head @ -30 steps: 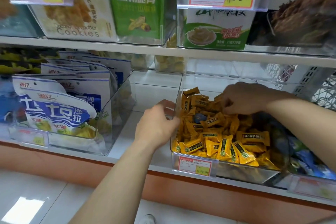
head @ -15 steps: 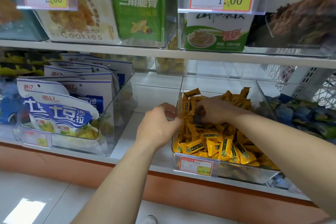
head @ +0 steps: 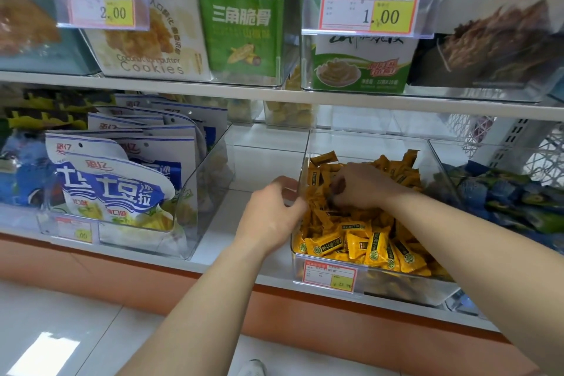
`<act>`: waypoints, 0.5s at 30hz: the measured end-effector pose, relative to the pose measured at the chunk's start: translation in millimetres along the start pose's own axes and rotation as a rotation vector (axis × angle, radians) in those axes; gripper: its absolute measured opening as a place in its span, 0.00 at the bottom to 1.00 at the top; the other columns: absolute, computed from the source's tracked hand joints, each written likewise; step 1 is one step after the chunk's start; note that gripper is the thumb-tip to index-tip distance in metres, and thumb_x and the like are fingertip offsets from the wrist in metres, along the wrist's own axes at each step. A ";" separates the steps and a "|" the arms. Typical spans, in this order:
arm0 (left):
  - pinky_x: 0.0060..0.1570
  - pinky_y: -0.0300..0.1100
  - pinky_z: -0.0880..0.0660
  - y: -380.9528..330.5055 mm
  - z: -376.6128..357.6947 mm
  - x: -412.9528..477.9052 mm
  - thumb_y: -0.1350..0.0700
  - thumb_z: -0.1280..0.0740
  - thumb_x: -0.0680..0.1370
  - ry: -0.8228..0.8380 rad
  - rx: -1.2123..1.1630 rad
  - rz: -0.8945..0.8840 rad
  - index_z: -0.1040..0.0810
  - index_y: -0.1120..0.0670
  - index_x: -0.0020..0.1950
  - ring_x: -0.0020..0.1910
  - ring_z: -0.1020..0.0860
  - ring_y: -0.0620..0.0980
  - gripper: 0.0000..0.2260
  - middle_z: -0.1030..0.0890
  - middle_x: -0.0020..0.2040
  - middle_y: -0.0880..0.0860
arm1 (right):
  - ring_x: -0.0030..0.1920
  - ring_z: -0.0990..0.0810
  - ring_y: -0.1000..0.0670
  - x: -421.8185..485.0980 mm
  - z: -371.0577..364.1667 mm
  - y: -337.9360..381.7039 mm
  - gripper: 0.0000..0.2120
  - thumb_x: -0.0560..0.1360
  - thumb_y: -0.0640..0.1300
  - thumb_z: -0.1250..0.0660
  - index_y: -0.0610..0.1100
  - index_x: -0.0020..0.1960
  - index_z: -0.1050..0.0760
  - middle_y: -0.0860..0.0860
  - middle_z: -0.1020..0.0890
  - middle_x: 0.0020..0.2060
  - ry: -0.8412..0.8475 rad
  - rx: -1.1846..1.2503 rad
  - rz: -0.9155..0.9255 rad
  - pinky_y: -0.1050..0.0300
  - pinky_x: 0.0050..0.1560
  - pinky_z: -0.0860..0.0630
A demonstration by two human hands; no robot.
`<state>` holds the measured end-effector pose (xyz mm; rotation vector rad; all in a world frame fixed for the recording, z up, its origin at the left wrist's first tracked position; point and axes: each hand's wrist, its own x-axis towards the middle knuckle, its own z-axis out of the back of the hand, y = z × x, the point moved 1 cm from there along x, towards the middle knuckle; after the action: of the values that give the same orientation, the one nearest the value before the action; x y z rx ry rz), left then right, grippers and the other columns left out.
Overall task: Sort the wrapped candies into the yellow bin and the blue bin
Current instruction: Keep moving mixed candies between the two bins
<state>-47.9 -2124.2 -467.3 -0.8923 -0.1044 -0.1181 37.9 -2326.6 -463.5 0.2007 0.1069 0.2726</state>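
Observation:
A clear bin (head: 393, 285) on the lower shelf is heaped with yellow wrapped candies (head: 363, 242). My left hand (head: 271, 216) grips the top edge of this bin's left wall. My right hand (head: 363, 186) is inside the bin near its back left, knuckles up and fingers curled down into the pile. They pinch a small dark bluish candy (head: 331, 194), which is mostly hidden by the fingers. To the right stands a second clear bin (head: 439, 161) with blue and green wrapped candies (head: 506, 198).
A bare strip of white shelf (head: 262, 158) lies left of the yellow bin. Further left is a clear bin of blue-and-white snack bags (head: 122, 192). The shelf above (head: 274, 94) overhangs with snack boxes and price tags. Tiled floor lies below.
My right hand moved from the bin's middle to its back left, onto the bluish candy that lay exposed a second ago. My left hand stayed on the bin wall. The view shifted slightly.

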 end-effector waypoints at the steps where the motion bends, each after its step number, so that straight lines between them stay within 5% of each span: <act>1: 0.43 0.33 0.27 0.7 0.0 0.2 0.44 0.34 0.77 0.000 0.000 -0.004 0.24 0.48 0.62 0.50 0.21 0.45 0.16 0.20 0.53 0.44 | 0.46 0.20 0.51 -4.7 5.2 -0.8 0.09 0.74 0.55 0.29 0.50 0.48 0.17 0.54 0.18 0.44 -0.038 0.079 -0.003 0.50 0.48 0.21; 5: 0.47 0.36 0.24 0.0 -1.2 1.9 0.45 0.33 0.77 -0.005 0.014 -0.023 0.24 0.48 0.64 0.52 0.20 0.46 0.16 0.20 0.54 0.44 | 0.42 0.21 0.52 -33.3 29.8 -13.1 0.09 0.79 0.51 0.37 0.53 0.43 0.21 0.56 0.20 0.40 -0.221 0.296 -0.027 0.56 0.39 0.27; 10: 0.56 0.45 0.26 -21.2 -6.0 2.1 0.49 0.31 0.76 -0.177 0.235 -0.118 0.31 0.47 0.72 0.64 0.26 0.53 0.25 0.27 0.69 0.50 | 0.39 0.23 0.61 -92.4 58.6 -64.9 0.06 0.80 0.48 0.35 0.58 0.51 0.21 0.62 0.20 0.45 -0.599 0.351 -0.055 0.58 0.40 0.29; 15: 0.54 0.49 0.25 -61.9 -34.9 -3.1 0.47 0.35 0.75 -0.130 0.313 -0.322 0.27 0.45 0.68 0.66 0.30 0.52 0.21 0.28 0.69 0.48 | 0.42 0.18 0.46 -144.3 66.2 -114.1 0.06 0.78 0.46 0.33 0.53 0.52 0.19 0.51 0.19 0.50 -0.857 -0.002 -0.222 0.56 0.39 0.28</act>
<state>-58.5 -2189.8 -441.9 -0.5647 -0.3785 -0.3346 -62.3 -2486.3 -411.9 0.2866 -0.7172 -0.0506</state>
